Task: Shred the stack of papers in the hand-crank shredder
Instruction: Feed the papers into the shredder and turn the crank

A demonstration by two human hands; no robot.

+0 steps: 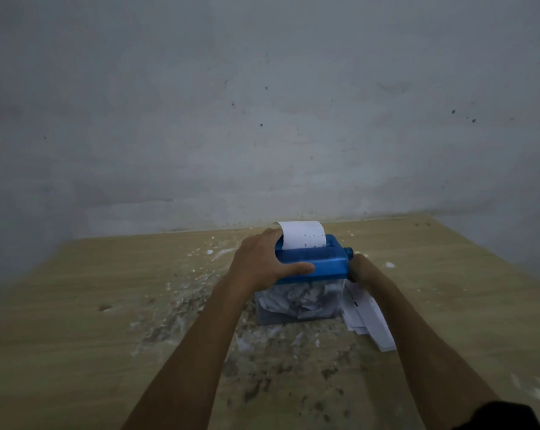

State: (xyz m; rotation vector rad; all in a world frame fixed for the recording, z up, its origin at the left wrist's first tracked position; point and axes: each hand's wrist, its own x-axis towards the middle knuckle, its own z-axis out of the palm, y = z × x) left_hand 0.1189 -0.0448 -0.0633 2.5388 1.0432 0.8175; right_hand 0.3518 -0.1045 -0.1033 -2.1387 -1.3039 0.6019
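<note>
Against grey wall (262, 103), littered wooden table (76, 305)

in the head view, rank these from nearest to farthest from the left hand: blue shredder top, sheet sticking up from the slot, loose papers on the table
1. Blue shredder top: the left hand grips its left end.
2. Sheet standing in the slot, just right of the fingers at the back; nearly as close as the top.
3. Loose papers, on the table beyond the shredder's right side.
</note>
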